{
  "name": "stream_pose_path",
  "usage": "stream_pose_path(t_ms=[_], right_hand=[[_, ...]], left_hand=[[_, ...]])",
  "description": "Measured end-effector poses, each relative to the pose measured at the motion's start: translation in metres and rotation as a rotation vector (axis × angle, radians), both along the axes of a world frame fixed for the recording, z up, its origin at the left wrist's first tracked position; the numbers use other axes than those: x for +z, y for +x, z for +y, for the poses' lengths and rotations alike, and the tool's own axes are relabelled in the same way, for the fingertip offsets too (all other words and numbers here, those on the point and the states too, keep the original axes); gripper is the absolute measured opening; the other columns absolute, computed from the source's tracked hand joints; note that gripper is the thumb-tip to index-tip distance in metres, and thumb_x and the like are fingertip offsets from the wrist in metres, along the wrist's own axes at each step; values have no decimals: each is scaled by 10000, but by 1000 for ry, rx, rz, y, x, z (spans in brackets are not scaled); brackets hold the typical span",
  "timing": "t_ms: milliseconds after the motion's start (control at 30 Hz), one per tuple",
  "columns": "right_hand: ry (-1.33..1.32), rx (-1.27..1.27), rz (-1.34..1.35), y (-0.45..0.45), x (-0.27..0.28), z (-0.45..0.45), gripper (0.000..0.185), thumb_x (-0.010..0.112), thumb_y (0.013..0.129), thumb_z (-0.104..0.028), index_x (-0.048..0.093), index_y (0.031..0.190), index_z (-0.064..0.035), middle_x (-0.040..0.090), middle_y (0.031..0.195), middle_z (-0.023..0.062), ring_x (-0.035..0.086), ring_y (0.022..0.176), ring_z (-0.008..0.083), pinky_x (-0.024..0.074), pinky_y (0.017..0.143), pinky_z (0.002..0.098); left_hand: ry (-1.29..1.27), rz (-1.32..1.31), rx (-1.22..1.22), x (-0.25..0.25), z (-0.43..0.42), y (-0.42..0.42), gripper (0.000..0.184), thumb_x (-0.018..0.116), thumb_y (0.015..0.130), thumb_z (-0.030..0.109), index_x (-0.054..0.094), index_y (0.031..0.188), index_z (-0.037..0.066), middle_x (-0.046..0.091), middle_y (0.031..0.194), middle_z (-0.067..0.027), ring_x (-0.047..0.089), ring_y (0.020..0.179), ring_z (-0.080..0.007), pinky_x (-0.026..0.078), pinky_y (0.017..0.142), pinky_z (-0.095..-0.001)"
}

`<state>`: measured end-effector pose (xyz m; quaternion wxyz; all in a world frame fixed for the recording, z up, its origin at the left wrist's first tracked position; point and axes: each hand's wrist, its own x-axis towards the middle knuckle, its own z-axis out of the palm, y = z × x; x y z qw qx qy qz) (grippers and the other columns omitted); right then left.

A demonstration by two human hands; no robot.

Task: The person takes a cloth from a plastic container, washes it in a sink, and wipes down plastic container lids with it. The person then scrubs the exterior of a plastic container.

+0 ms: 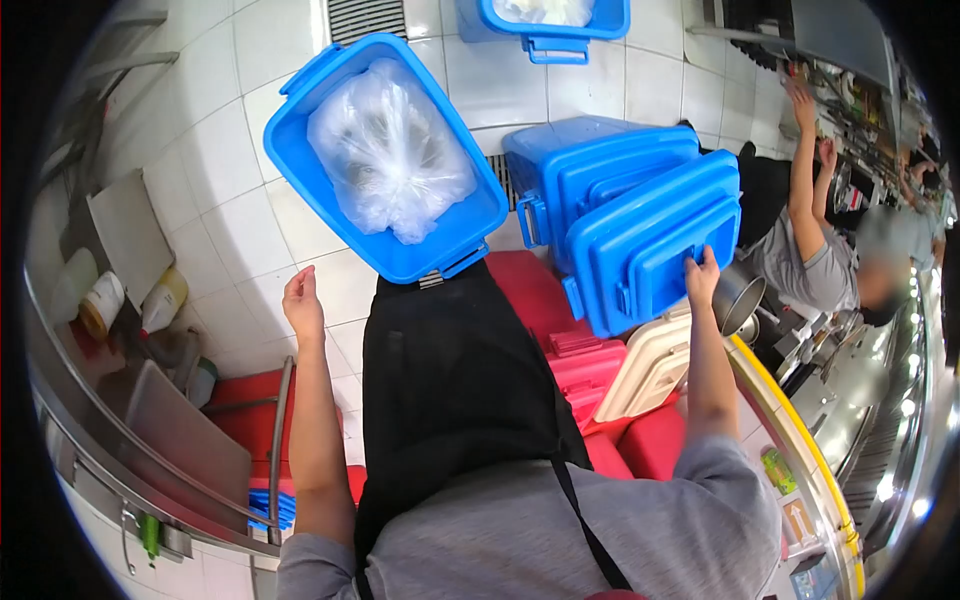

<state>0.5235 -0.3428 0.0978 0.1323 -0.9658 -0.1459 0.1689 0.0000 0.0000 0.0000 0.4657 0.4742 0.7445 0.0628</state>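
Observation:
My right hand (704,278) grips the raised handle of a blue bin lid (625,275), fingers closed around it. The lid is tilted and partly overlaps a blue bin (560,150) behind it. To the left of that, a blue bin (285,140) without a lid stands in front of me. Inside it lies a knotted clear plastic bag (400,150); its contents are too blurred to name. My left hand (303,300) hangs beside this bin, apart from it, holding nothing, with loosely bent fingers.
Another blue bin (545,30) with a bag stands at the top. Red and cream lids (645,365) are below the held lid. A metal rack (190,430) runs along the left, with bottles (163,300) nearby. A co-worker (805,250) works at a counter on the right.

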Motion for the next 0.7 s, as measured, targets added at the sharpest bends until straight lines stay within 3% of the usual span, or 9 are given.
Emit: stream_pose_path(t_ms=[67,100,133,233,367,500,633,700], right_hand=[[31,89,71,4,13,24,184,528,608,-58,478,772,8,440,552,66,423,518,154,364,487,284],[-47,245,10,-13,46,49,181,524,595,-49,479,760,11,448,555,75,436,525,161,371,499,285],[-25,323,8,-23,52,89,188,522,586,-41,484,760,17,467,579,99,450,542,168,384,519,286],[258,632,184,-53,50,171,235,555,586,-64,528,808,6,512,648,157,533,608,224,416,563,313],[36,1092,171,-124,44,296,291,648,616,-204,539,819,-27,561,724,171,547,680,347,442,575,397],[-134,1371,193,-188,-12,348,245,626,652,-288,533,775,-97,583,736,123,570,683,307,456,573,405],[-146,1567,224,-213,-46,350,220,614,658,-280,539,784,-116,595,735,94,578,681,290,455,580,411],[-178,1634,266,-225,-57,351,212,605,662,-277,541,793,-122,599,734,83,581,683,284,455,588,411]], left_hand=[[29,13,17,3,-4,7,184,543,807,156,607,911,19,590,822,-48,507,709,-90,406,671,-213],[58,-30,15,18,-9,-8,164,550,799,148,614,874,16,590,823,-51,508,701,-89,408,659,-215],[116,-75,61,3,-9,-8,157,551,797,145,616,863,17,589,816,-49,512,704,-92,411,660,-217],[109,-58,116,8,-6,-10,149,555,793,141,619,860,24,583,819,-56,524,718,-105,416,670,-223],[173,-95,158,10,-9,-22,161,560,789,156,619,873,31,568,845,-71,534,740,-126,420,681,-235],[127,-63,223,14,0,-38,175,562,787,172,617,881,35,563,869,-84,543,759,-151,427,703,-267],[536,-43,-112,17,66,-16,180,541,797,169,583,889,20,557,841,-132,556,771,-232,443,665,-305],[554,-130,-205,14,108,9,190,522,793,175,588,908,39,556,847,-148,561,785,-265,445,676,-322]])
